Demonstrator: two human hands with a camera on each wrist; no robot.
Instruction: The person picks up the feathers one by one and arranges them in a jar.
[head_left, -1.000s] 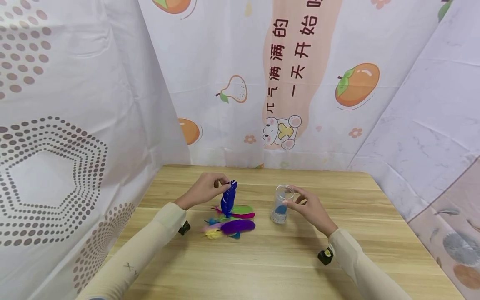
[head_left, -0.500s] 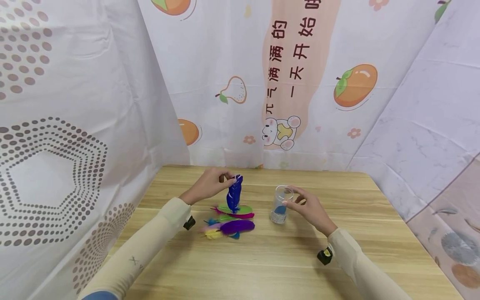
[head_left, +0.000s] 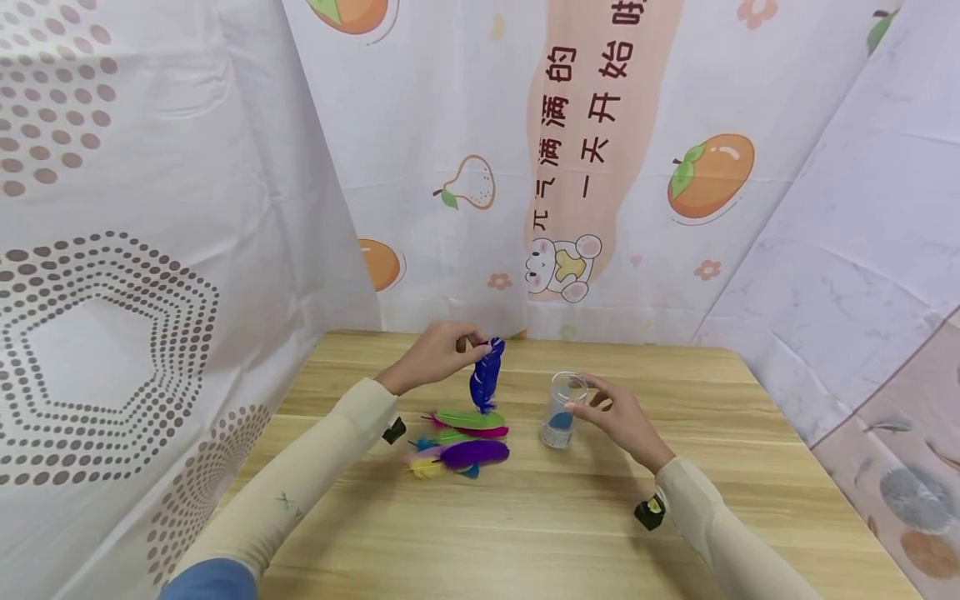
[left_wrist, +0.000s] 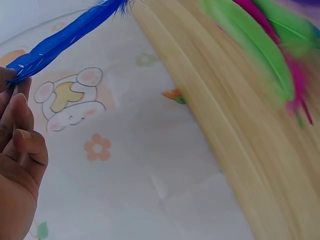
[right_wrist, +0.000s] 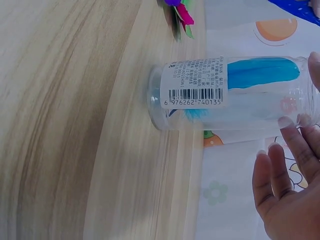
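My left hand (head_left: pixel 437 356) pinches a dark blue feather (head_left: pixel 487 379) by its upper end. The feather hangs down above the table, left of a clear jar (head_left: pixel 551 432). Thumb and fingers of my right hand (head_left: pixel 619 418) hold that jar near its open rim, and it stands upright on the table. Inside the jar is a lighter blue feather (right_wrist: pixel 262 73), partly behind a white barcode label (right_wrist: pixel 194 86) in the right wrist view. Below the left hand lies a loose pile of feathers, among them a purple feather (head_left: pixel 474 454) and a green feather (head_left: pixel 480 419).
The wooden table (head_left: pixel 510 533) runs back to a printed cloth (head_left: pixel 480 308) hanging behind it. Another patterned cloth (head_left: pixel 255 233) hangs along the left side. Yellow, pink and further blue feathers overlap in the pile, left of the jar.
My left hand has moved right and farther back with the dark blue feather, which has risen off the pile toward the jar. The right hand and jar have stayed in place.
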